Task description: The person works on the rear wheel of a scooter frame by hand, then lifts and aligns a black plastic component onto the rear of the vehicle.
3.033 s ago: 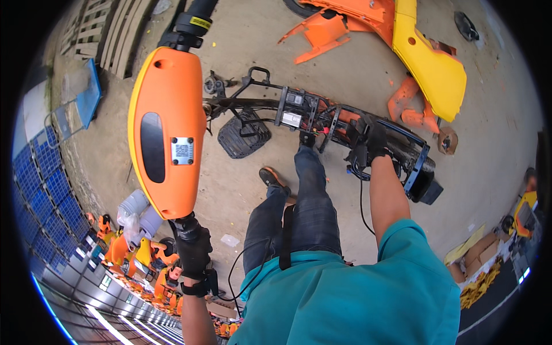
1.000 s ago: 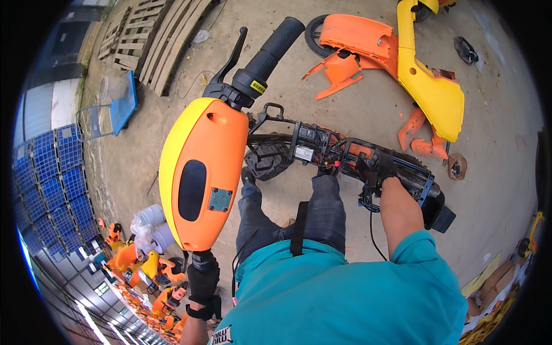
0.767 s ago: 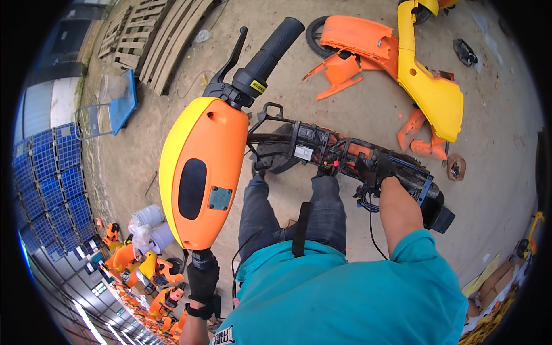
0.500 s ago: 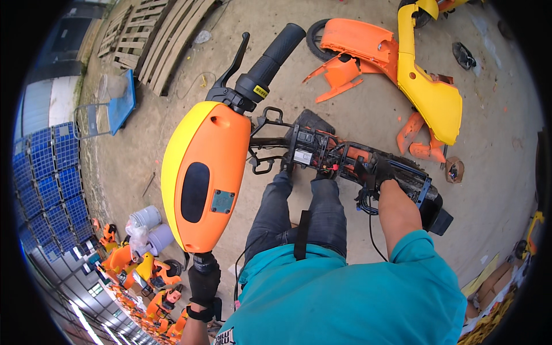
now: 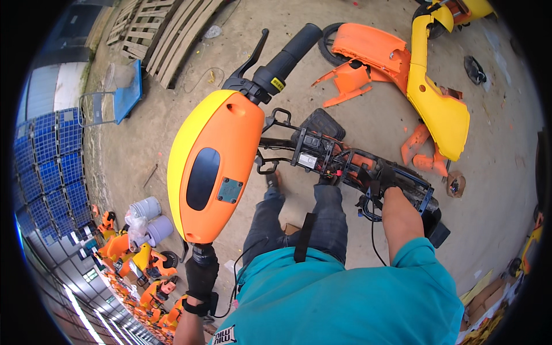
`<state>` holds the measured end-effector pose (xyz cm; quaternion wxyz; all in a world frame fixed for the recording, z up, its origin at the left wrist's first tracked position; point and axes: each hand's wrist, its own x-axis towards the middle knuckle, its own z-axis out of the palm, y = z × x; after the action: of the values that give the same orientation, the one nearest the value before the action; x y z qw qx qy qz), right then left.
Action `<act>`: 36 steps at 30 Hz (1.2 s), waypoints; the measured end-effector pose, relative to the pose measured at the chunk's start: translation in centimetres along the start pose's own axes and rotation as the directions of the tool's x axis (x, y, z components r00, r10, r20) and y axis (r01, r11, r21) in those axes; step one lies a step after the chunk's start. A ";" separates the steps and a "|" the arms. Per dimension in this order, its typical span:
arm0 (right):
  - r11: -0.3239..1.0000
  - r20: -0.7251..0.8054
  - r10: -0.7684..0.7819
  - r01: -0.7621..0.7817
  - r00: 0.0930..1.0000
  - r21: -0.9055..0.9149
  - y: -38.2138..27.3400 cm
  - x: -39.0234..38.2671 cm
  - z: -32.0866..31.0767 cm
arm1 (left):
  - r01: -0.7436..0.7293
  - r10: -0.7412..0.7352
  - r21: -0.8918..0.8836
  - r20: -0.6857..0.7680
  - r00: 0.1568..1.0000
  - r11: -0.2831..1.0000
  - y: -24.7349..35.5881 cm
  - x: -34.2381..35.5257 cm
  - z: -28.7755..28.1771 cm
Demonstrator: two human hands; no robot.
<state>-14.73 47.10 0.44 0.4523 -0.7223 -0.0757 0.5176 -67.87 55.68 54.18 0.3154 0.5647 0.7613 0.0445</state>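
Observation:
A stripped electric scooter point(image 5: 307, 141) stands across in front of me, its black frame, wiring and battery area bare. Its handlebar cover point(image 5: 230, 167) is orange and yellow, with a dark oval display. My left hand point(image 5: 202, 276), in a black glove, is wrapped round the near handlebar grip. The far grip point(image 5: 290, 52), with its brake lever point(image 5: 253, 54), points away from me, untouched. My right hand point(image 5: 388, 177), also gloved, is closed on the frame's rear part beside the bundled cables point(image 5: 368, 208); its fingertips blend into the dark parts.
An orange and yellow scooter body point(image 5: 431, 98) lies ahead right, with broken orange panels point(image 5: 345, 86) around it. Wooden pallets point(image 5: 178, 40), a blue cart point(image 5: 127, 95) and stacked blue crates point(image 5: 54, 167) are on the left. Pails point(image 5: 146, 210) and several orange scooters point(image 5: 152, 293) stand nearer.
The handlebar and surroundings have shifted right in the picture. My left foot has moved, and its shoe now shows. Both hands keep their places on the scooter.

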 end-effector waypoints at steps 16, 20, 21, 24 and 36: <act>0.836 -0.043 0.379 -0.322 0.925 0.443 -9.4 -2.3 -0.2 | -0.039 0.035 0.041 0.110 0.993 0.998 4.6 6.6 -0.2; 0.902 -0.074 0.314 -0.274 0.946 0.334 -11.7 -2.1 0.7 | 0.000 -0.020 0.115 0.173 0.985 0.993 5.9 8.3 -0.5; 0.919 -0.098 0.296 -0.255 0.950 0.302 -12.0 -2.0 1.0 | 0.064 -0.087 0.134 0.172 0.981 0.989 6.1 8.8 -0.8; 0.953 -0.205 0.279 -0.244 0.938 0.177 -11.7 -2.1 1.2 | -0.030 0.007 0.106 0.206 0.979 0.994 6.3 9.2 -0.9; 0.281 -0.162 -0.534 -0.007 0.830 -0.960 -7.0 -4.5 -0.7 | 0.101 -0.037 -0.114 0.459 0.887 0.988 8.0 10.5 -2.5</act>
<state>-13.71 48.17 8.67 0.0380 -0.9211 -0.3731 0.1043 -64.29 68.56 55.04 0.5240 0.5092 0.6810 -0.0491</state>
